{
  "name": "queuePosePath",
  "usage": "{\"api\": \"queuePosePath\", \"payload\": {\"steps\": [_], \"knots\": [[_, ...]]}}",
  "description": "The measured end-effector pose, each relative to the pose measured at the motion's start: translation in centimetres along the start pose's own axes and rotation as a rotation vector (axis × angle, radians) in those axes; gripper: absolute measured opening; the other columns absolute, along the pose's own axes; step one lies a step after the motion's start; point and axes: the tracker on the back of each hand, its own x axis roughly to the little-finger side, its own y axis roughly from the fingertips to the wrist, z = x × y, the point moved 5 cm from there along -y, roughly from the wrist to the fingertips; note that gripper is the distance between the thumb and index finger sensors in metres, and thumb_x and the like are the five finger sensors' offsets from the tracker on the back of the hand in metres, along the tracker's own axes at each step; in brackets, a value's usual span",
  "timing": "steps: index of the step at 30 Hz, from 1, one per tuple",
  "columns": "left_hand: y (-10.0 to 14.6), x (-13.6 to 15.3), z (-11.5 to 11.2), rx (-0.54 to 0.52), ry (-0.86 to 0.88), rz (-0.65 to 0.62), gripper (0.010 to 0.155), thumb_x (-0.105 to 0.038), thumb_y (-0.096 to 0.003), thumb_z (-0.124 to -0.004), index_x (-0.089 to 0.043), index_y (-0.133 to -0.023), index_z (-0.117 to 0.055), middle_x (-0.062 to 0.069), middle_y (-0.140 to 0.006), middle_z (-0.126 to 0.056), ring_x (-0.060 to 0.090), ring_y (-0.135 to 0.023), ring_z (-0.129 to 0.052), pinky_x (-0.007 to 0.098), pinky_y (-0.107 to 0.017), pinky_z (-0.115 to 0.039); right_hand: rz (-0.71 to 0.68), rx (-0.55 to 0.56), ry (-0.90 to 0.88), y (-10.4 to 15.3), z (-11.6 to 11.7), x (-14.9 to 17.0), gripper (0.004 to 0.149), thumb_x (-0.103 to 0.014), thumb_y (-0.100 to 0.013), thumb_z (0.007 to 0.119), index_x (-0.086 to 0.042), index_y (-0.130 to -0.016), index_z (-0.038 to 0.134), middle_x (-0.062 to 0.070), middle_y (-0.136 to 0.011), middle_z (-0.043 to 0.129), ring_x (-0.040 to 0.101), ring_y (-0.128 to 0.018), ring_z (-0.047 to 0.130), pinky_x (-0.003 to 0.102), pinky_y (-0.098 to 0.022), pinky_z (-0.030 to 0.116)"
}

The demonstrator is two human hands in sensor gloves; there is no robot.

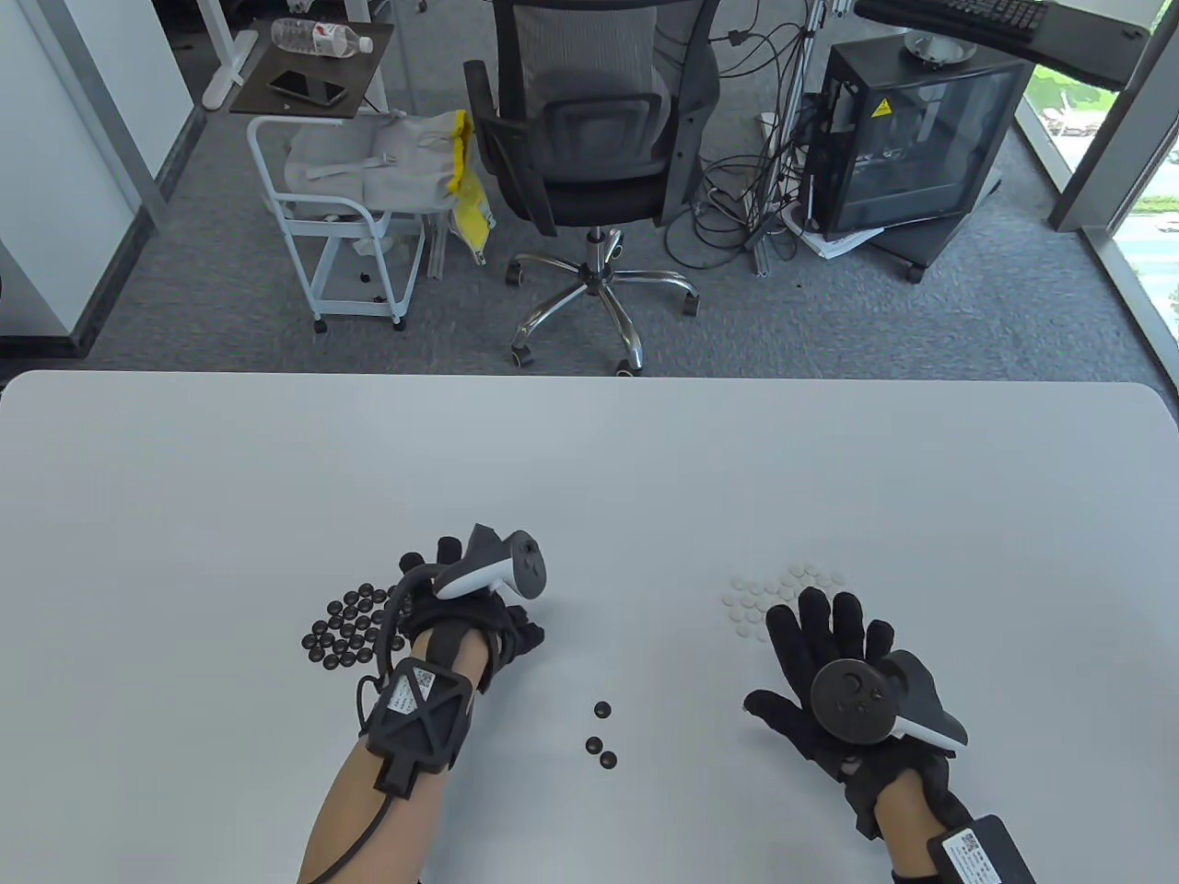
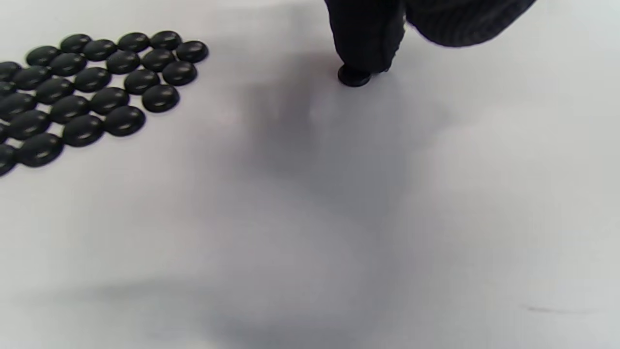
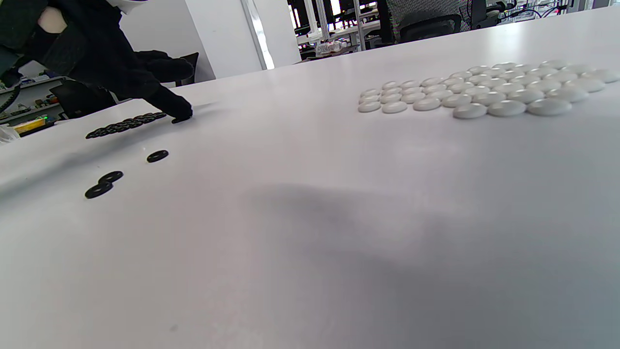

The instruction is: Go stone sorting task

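Note:
A cluster of black Go stones (image 1: pixel 345 633) lies left of my left hand (image 1: pixel 511 635); it also shows in the left wrist view (image 2: pixel 92 92). One fingertip (image 2: pixel 368 48) of that hand presses down on a single black stone (image 2: pixel 353 77) on the table, right of the cluster. Three loose black stones (image 1: pixel 601 737) lie between my hands. A cluster of white stones (image 1: pixel 783 589) lies in front of my right hand (image 1: pixel 820 635), which rests flat with fingers spread and holds nothing. The white stones also show in the right wrist view (image 3: pixel 484 89).
The white table (image 1: pixel 589 479) runs far beyond the stones. Behind its far edge stand an office chair (image 1: pixel 589 138), a white cart (image 1: pixel 350 212) and a computer case (image 1: pixel 912 138).

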Motion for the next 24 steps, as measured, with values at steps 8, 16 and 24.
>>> {"api": "queuePosePath", "payload": {"steps": [8,16,24], "knots": [[-0.2,4.5,0.1,0.011,0.059,0.108,0.067,-0.057,-0.0505,-0.052,-0.037,-0.115,-0.057,0.016,-0.111,0.016,0.050,-0.092,0.022,0.080,-0.048,0.006,0.003,-0.005,-0.001,0.0,0.0,-0.1,0.088,-0.051,-0.063,0.052,0.007,-0.116,0.013,0.049,-0.107,-0.001,0.070,-0.088,-0.006,0.087,-0.052,0.007],[0.2,5.9,0.0,0.017,0.045,0.157,0.069,-0.058,-0.0498,-0.053,-0.037,-0.115,-0.056,0.015,-0.110,0.017,0.050,-0.092,0.022,0.080,-0.048,0.006,0.021,-0.017,0.003,0.0,0.1,0.1,0.088,-0.051,-0.063,0.052,0.007,-0.116,0.013,0.049,-0.107,-0.001,0.070,-0.088,-0.007,0.088,-0.052,0.007],[2.2,2.2,0.7,-0.009,-0.006,-0.031,0.069,-0.058,-0.0497,-0.053,-0.033,-0.112,-0.068,0.018,-0.116,0.005,0.051,-0.095,0.016,0.080,-0.049,0.003,0.019,-0.007,0.004,0.0,-0.1,0.1,0.088,-0.051,-0.063,0.052,0.007,-0.116,0.014,0.049,-0.107,-0.001,0.070,-0.088,-0.007,0.087,-0.052,0.006]]}}
